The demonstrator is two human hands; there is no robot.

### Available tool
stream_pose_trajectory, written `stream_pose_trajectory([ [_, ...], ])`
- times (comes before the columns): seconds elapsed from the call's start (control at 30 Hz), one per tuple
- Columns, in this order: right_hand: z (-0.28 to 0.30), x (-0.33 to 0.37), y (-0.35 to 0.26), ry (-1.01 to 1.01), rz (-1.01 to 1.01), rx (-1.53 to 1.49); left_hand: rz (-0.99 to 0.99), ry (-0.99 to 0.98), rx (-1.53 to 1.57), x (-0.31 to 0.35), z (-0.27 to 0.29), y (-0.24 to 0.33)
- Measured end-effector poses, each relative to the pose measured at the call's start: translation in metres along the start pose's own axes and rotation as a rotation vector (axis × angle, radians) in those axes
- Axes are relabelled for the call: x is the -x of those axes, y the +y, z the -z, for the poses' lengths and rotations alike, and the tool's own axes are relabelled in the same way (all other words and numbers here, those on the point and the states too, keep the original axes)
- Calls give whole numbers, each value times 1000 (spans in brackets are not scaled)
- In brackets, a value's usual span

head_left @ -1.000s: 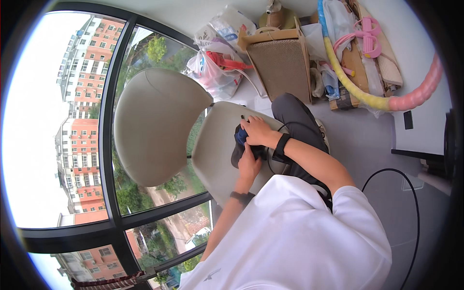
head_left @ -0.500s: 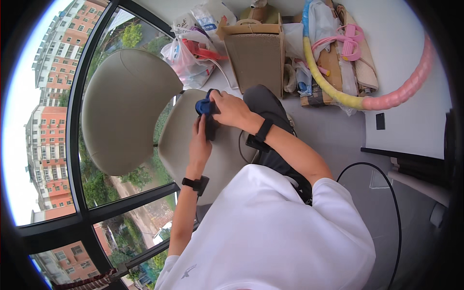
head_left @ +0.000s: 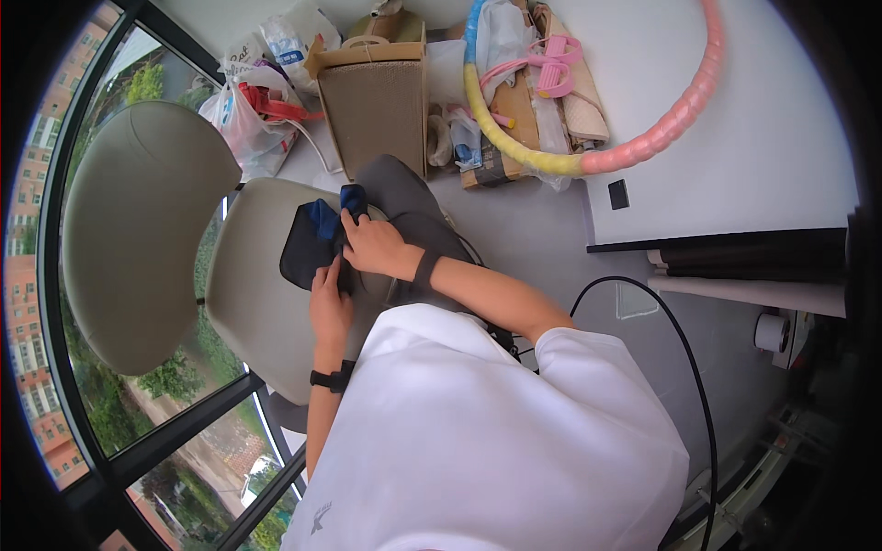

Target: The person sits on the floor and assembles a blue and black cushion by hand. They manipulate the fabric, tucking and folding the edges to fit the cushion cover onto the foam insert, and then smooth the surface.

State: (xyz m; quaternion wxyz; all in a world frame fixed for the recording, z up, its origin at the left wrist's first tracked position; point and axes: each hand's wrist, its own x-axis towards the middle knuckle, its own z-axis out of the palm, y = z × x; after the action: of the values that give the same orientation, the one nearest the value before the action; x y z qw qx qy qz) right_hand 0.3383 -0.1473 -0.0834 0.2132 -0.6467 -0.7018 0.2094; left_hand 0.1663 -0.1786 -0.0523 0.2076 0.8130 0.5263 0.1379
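Note:
A soft black item with blue fabric (head_left: pixel 303 250) lies spread over the grey-beige chair seat (head_left: pixel 248 303), close to my legs. Its exact kind does not show. My right hand (head_left: pixel 375 246) grips its upper right part, fingers bent around the dark fabric beneath a blue tip. Lower down, my left hand (head_left: pixel 329 308) pinches the item's near edge with thumb and fingers close together. The fingertips of both hands are partly hidden by the fabric. Each wrist wears a black strap.
The chair's backrest (head_left: pixel 147 239) stands beside the window at left. Behind are plastic bags (head_left: pixel 253 129), a cardboard box (head_left: pixel 377 110) and a pink-yellow hoop (head_left: pixel 588 163). A black cable (head_left: pixel 675 317) curves across the grey floor at right.
The bunched black and blue item has opened out into a broad black panel. My view has shifted, so chair and hands appear farther left.

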Motion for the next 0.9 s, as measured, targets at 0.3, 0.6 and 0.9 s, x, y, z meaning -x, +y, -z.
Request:
stream_pose_trajectory([
  [0.3, -88, 16, -111, -326, 383, 98, 435, 80, 69, 129, 32, -40],
  [0.6, -150, 52, -200, -466, 795, 136, 740, 243, 75, 230, 31, -66],
  [0.9, -131, 14, -147, -421, 640, -180, 793, 85, -90, 150, 28, -66],
])
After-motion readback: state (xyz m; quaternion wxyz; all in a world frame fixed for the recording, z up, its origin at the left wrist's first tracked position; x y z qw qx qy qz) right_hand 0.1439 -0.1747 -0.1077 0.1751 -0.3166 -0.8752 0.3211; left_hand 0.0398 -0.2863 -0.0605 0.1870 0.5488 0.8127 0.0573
